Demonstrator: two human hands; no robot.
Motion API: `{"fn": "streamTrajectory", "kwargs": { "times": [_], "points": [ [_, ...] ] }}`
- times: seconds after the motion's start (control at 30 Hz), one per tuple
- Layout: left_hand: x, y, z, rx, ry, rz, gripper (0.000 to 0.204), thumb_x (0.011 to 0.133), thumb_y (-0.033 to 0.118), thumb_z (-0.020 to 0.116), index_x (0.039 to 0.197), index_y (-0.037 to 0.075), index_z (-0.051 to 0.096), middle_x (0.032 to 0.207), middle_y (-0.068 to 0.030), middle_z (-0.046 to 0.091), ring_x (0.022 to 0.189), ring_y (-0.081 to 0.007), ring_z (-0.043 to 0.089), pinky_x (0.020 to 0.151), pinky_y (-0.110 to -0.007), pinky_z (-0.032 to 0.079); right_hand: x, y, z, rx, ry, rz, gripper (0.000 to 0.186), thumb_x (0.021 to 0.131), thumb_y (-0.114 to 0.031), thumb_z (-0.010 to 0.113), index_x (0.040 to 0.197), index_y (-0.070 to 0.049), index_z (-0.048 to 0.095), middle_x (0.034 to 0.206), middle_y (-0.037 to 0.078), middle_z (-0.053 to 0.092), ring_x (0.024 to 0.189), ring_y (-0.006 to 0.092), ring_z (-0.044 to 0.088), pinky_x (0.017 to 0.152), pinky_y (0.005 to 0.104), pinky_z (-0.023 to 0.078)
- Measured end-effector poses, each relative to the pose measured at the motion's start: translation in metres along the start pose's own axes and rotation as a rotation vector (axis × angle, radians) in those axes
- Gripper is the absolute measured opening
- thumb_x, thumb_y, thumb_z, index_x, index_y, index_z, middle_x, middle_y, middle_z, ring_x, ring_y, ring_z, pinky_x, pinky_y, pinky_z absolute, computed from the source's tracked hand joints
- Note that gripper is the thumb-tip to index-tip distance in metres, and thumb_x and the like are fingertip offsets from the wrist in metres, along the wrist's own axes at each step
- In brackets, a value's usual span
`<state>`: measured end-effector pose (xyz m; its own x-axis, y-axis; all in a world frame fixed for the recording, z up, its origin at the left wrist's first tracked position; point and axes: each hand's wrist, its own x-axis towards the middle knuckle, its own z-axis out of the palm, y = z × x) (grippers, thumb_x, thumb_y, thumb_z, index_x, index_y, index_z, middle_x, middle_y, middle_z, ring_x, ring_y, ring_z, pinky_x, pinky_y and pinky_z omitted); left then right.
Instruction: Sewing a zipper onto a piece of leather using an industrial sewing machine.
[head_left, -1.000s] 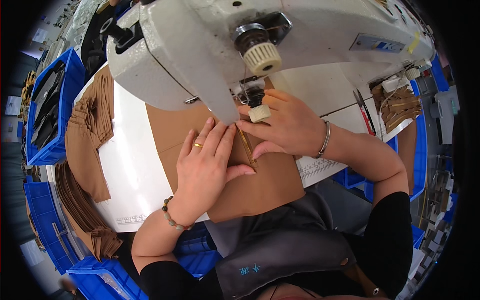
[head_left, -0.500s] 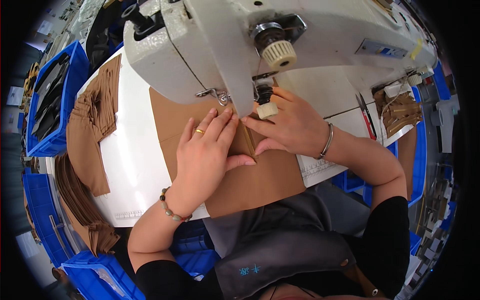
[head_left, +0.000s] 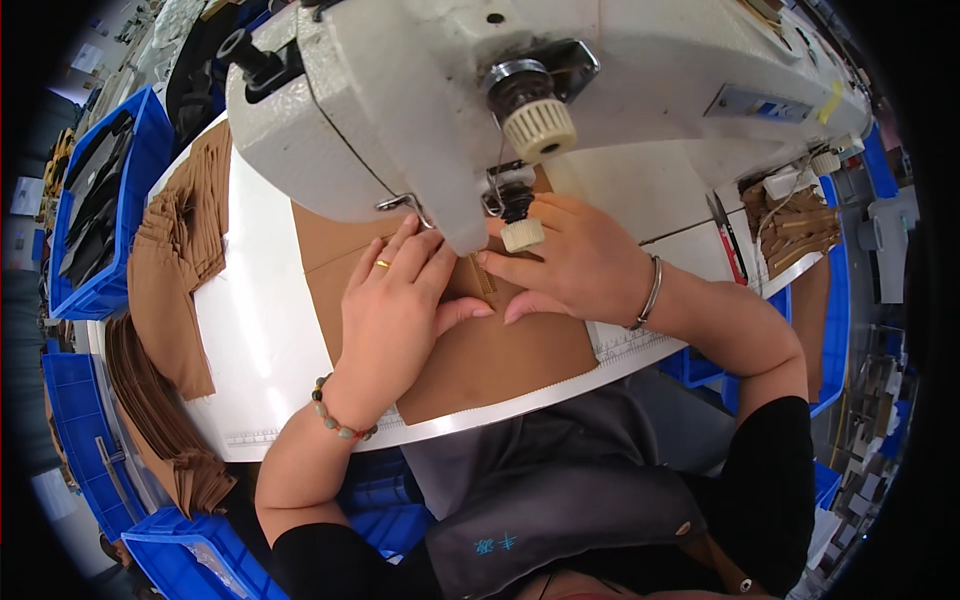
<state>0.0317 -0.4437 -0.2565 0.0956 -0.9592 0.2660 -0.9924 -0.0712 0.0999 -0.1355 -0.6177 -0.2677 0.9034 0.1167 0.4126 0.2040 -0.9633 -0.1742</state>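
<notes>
A brown fabric panel (head_left: 500,370) lies flat under the head of a white sewing machine (head_left: 400,110). A short strip with a zipper (head_left: 484,280) runs up its middle towards the needle area, which the machine head hides. My left hand (head_left: 393,300) presses on the panel left of the strip, fingers stretched forward and thumb pointing at the strip. On the other side my right hand (head_left: 565,260) rests on the cloth, fingers extended beside the needle area, some tips hidden behind the machine's cream knob (head_left: 522,235). Neither hand grips anything.
Brown cut pieces (head_left: 180,260) lie at the left of the white table (head_left: 265,330), with more stacked brown pieces (head_left: 150,400) below them. A blue bin (head_left: 120,200) holds black pieces. Red-handled snips (head_left: 730,245) and zipper strips (head_left: 800,215) lie at the right.
The brown panel has moved away from me, further under the machine, with both hands on it. More of the table's front edge shows. The view has shifted slightly.
</notes>
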Motion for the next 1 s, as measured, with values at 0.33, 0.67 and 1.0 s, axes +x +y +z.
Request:
{"fn": "streamTrajectory", "kwargs": {
  "times": [0.33,0.67,1.0],
  "points": [
    [0.005,-0.001,0.000,-0.061,0.026,0.012,0.058,0.076,0.044,0.077,0.115,0.002,0.071,0.123,-0.0094,0.067,0.123,-0.0302,0.062,0.093,-0.040,0.051,0.001,-0.001,0.001,0.024,-0.021,0.037,0.054,0.069,-0.044,0.079,0.109,-0.009,0.069,0.118,0.008,0.063,0.108,0.0256,0.059,0.095,0.0375,0.048],
    [-0.001,0.001,0.001,-0.110,0.030,0.012,0.053,0.078,0.037,0.079,0.118,0.002,0.071,0.125,-0.0110,0.068,0.122,-0.0328,0.063,0.092,-0.042,0.054,0.002,0.000,0.000,0.057,-0.015,0.057,0.050,0.070,-0.041,0.080,0.107,-0.009,0.070,0.121,0.009,0.063,0.111,0.0267,0.060,0.097,0.0383,0.049],
    [-0.015,0.021,-0.011,-0.181,-0.060,0.010,0.059,0.076,0.033,0.083,0.124,0.001,0.069,0.127,-0.0128,0.068,0.125,-0.0313,0.063,0.102,-0.042,0.052,-0.001,-0.005,0.003,0.073,0.038,0.050,0.041,0.072,-0.036,0.079,0.102,-0.009,0.071,0.113,0.007,0.065,0.110,0.0265,0.062,0.096,0.0393,0.050]
  ]
}}
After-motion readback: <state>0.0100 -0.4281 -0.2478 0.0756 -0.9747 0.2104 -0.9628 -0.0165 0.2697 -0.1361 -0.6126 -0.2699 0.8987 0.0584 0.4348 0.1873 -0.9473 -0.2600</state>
